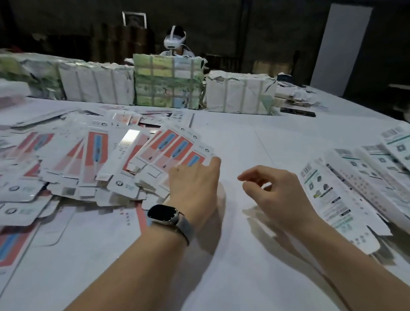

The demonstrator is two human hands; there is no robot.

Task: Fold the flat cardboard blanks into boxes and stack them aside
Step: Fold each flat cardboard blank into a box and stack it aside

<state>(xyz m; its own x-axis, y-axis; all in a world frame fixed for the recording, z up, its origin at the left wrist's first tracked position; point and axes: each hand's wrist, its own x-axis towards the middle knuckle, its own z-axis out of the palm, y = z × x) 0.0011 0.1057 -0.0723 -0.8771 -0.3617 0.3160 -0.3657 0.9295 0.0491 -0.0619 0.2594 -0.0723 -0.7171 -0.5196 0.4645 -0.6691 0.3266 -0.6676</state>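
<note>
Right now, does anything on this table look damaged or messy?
Yes. The wrapped bundles along the far edge have torn, ragged paper, and the red-printed blanks on the left lie in a loose, fanned heap rather than a neat stack.

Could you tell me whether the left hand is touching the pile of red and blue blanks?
Touching. In the head view, the left hand lies on the near edge of the red and blue blanks, its fingertips on the top sheets.

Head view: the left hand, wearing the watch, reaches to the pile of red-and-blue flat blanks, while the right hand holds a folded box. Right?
Not quite. The head view shows the right hand holding nothing, fingers loosely curled above the table. The left hand, with the watch, does reach the red-and-blue blanks.
</note>
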